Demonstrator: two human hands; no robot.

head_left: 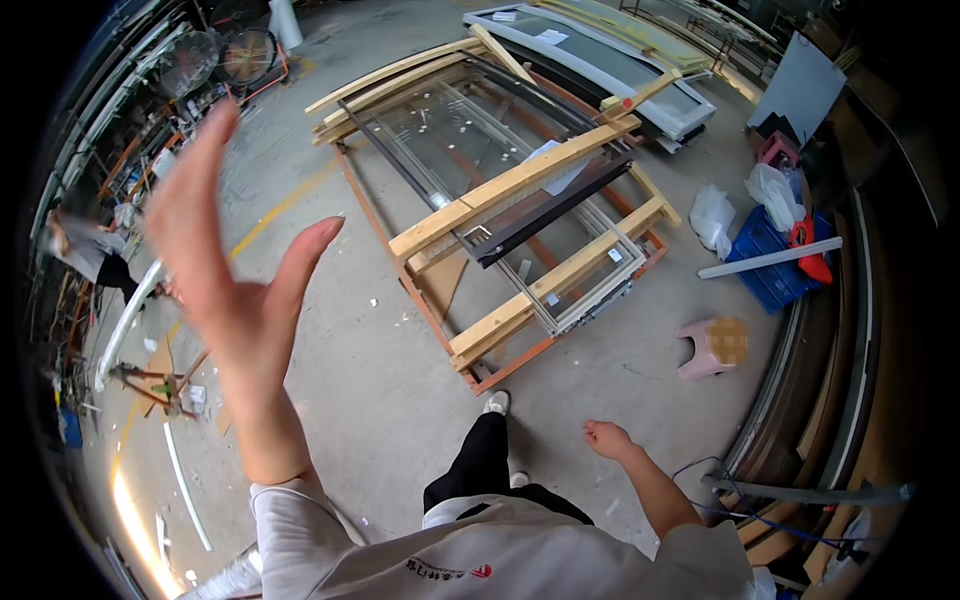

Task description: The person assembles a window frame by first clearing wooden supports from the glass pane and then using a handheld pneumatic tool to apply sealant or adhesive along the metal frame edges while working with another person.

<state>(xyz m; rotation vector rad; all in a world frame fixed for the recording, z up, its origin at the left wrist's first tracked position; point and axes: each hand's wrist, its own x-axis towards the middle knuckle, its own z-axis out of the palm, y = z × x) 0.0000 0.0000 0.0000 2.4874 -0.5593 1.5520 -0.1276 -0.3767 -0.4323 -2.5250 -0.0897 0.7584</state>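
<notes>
Workshop: grey concrete floor (345,350) with a yellow line (290,200) left of the rust-coloured steel stand (517,366), the landmark here; two round fans (248,57) stand beyond it at far left.
Glazed window frames: laid flat on the steel stand, one with a dark profile (550,222), one pale grey (600,296) at the stand's near end; loose pale scraps lie on the glass.
Timber battens (517,186): set crosswise over and among the frames, some ends jutting past the stand.
Left hand: open (250,320), thumb spread from the fingers, raised in the air left of the stand; blurred, holding nothing visible.
Right hand: loosely curled (607,438), short of the stand's near end; nothing shows in it, though its palm is hidden.
Pink stool (700,357): right of the stand, nearer than the blue crate (765,265).
Shoe (497,402): just beside the stand's near corner, so footing there deserves care.
Good handling: bare hands would do best on the profiles, clear of glass edges and batten ends, with scraps brushed off to avoid scratching.
</notes>
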